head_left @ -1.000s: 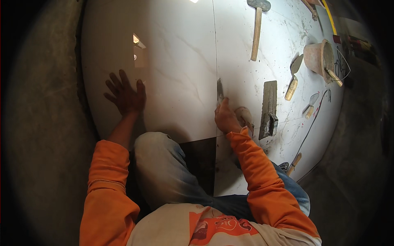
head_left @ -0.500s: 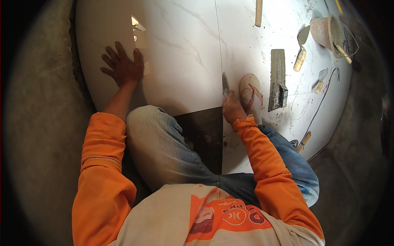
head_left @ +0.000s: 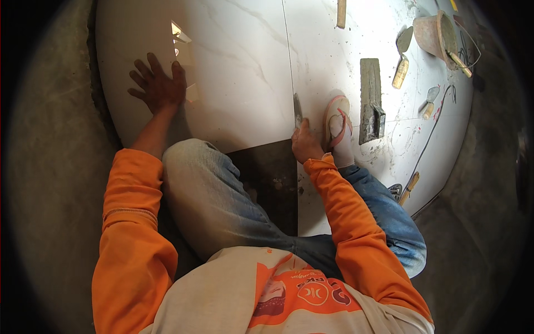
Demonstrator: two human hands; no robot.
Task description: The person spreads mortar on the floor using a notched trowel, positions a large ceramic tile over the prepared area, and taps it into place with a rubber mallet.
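Note:
My left hand [head_left: 158, 86] lies flat with spread fingers on a large glossy white floor tile [head_left: 233, 72]. Low in the middle, my right hand [head_left: 307, 143] is closed around a narrow metal blade tool [head_left: 298, 111]; its handle is hidden in my fist. The blade points away from me, along the thin joint [head_left: 290, 61] between two tiles. Just to the right of that hand is my foot in a pink-edged flip-flop [head_left: 336, 119]. A dark uncovered patch [head_left: 270, 172] of floor lies between my legs, bordering the tile edges.
Rightward on the tiles lie a flat rectangular trowel [head_left: 371, 100], a pointed trowel [head_left: 401, 61], a smaller trowel [head_left: 430, 103] and a wooden-handled tool [head_left: 410, 189]. Farther off stands a mortar-stained bucket [head_left: 434, 36]. A wooden handle [head_left: 341, 12] shows at the top. Bare concrete [head_left: 50, 167] borders the left.
The whole view has shifted slightly, so things sit a little farther left and higher. Both hands keep nearly the same places on the tiles, and the blade stays by the joint.

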